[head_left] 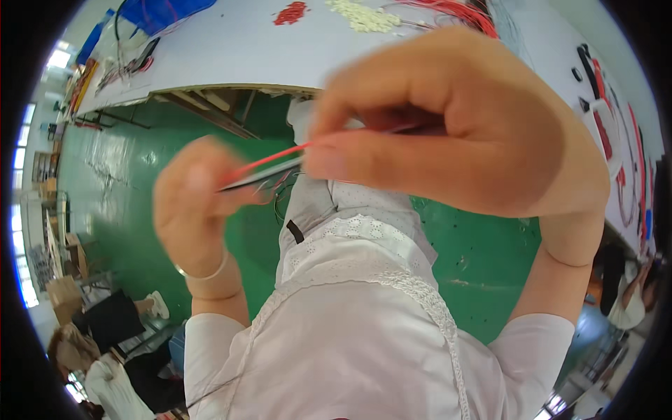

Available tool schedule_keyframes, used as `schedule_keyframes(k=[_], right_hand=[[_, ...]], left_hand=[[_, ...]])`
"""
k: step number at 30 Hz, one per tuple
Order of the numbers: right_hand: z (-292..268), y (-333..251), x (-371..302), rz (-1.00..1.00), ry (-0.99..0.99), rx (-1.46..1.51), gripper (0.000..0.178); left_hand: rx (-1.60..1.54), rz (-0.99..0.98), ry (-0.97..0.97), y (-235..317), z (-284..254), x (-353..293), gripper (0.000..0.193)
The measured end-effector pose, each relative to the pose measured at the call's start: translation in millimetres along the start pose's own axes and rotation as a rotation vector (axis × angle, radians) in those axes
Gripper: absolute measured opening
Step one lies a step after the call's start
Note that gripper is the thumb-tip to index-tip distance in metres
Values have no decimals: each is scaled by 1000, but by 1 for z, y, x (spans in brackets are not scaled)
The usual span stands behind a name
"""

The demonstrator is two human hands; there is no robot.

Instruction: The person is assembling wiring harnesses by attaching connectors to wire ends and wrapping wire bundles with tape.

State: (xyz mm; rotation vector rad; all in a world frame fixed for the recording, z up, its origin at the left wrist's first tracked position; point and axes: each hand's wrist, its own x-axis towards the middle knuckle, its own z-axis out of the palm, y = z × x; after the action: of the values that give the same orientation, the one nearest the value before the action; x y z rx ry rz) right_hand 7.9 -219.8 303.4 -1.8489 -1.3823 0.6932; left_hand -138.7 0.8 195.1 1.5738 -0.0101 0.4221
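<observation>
Head view: the wires (274, 158), red, black and pale, stretch between 2 hands on the wearer's side of the table (231, 52). The right hand (462, 133) pinches them, thumb against fingers; the left hand (199, 199), blurred, pinches them too. On the table, left to right: red bits (290, 12), cream bits (364, 15), red cords (458, 7).

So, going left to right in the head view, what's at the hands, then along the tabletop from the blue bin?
Left hand → red, white and black strands → right hand; then blue bin → small red pieces → small cream pieces → red wires.
</observation>
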Motion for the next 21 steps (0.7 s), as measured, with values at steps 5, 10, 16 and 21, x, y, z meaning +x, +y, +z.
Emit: schedule_keyframes(k=[5,10,16,21], right_hand=[[-15,66,16,-42,-46,254,35],[-2,123,24,133,5,137,37],[36,162,61,-225,189,-771,9],[59,141,78,-510,62,-865,14]], left_hand=[[323,12,664,-23,-177,-100,32],[741,-435,670,-96,-313,-222,30],[1112,-609,240,-177,-293,-231,22],[221,-76,-46,-119,-69,-16,42]])
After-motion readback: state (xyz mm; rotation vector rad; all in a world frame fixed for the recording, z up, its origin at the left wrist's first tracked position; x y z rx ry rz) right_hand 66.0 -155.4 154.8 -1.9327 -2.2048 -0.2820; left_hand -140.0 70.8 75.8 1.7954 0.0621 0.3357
